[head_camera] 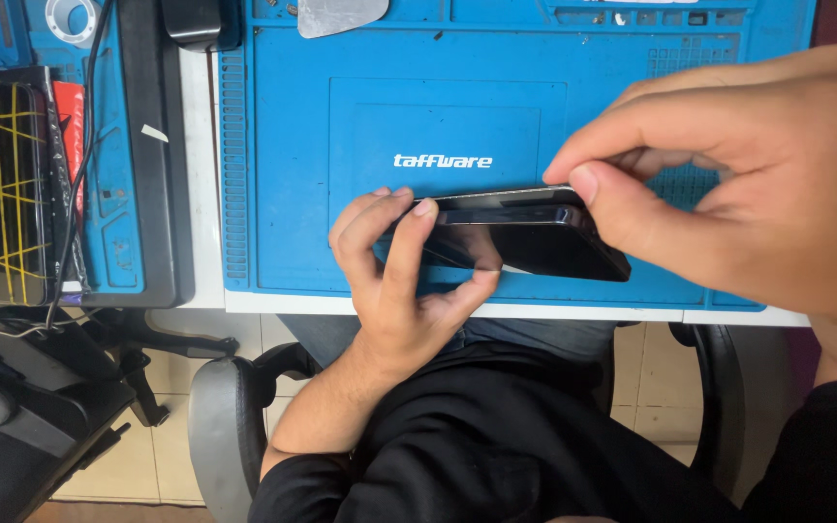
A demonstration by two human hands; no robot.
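I see my left hand (394,281) gripping the slim black glass-faced phone (525,237) at its 9 o'clock end, bracing it on edge over the blue silicone work mat (283,174) on the tabletop. My right hand (728,174) pinches its 3 o'clock top edge, apparently for leverage.

A dark, glossy rectangular smartphone (525,237) is held tilted on edge above a blue rubber work mat (283,174). The left hand (394,281) grips its left end, fingertips (409,208) curled over the top edge and thumb beneath. The right hand (748,184) pinches the right end, where a thin pale layer shows along the top edge between thumb and forefinger.
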